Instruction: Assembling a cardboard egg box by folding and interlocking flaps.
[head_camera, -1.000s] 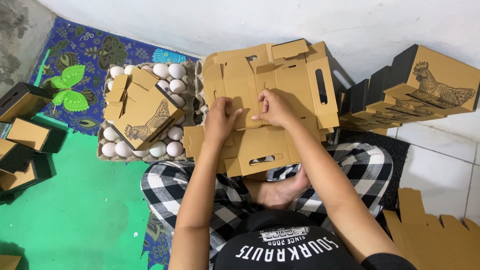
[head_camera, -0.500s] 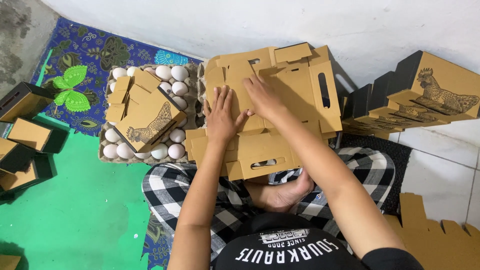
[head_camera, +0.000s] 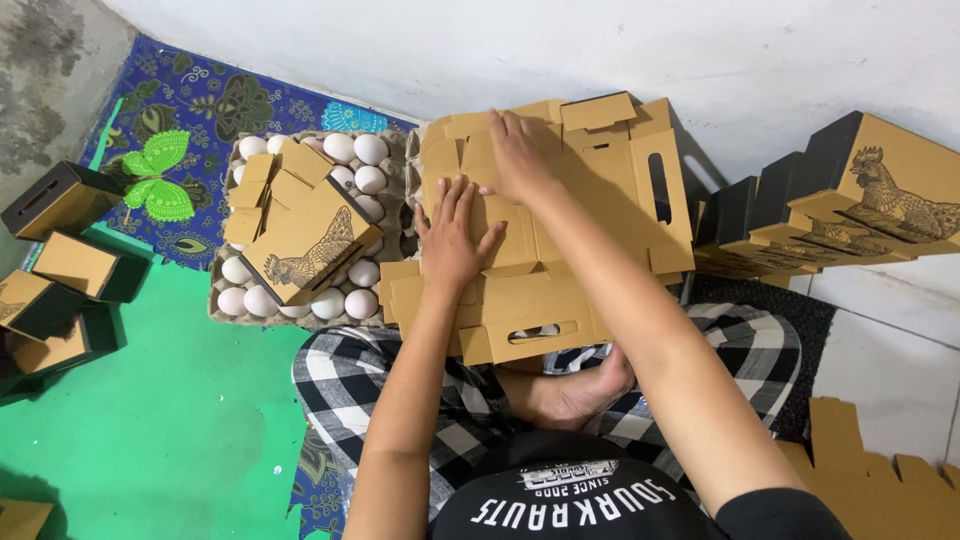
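I sit on a green floor (head_camera: 150, 420) by a white wall (head_camera: 560, 50), both hands flat and spread on a cardboard box (head_camera: 560, 250): left hand (head_camera: 455, 235), right hand (head_camera: 520, 155).

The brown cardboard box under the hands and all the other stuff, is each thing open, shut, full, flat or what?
Brown die-cut cardboard box: unfolded, flaps spread.
Left hand: flat, pressing the cardboard.
Right hand: palm down on the cardboard.
Grey egg tray: filled with white eggs.
Hen-printed cardboard carton: half-folded, lying on the eggs.
Black-sided cardboard cartons: assembled, stacked on their sides.
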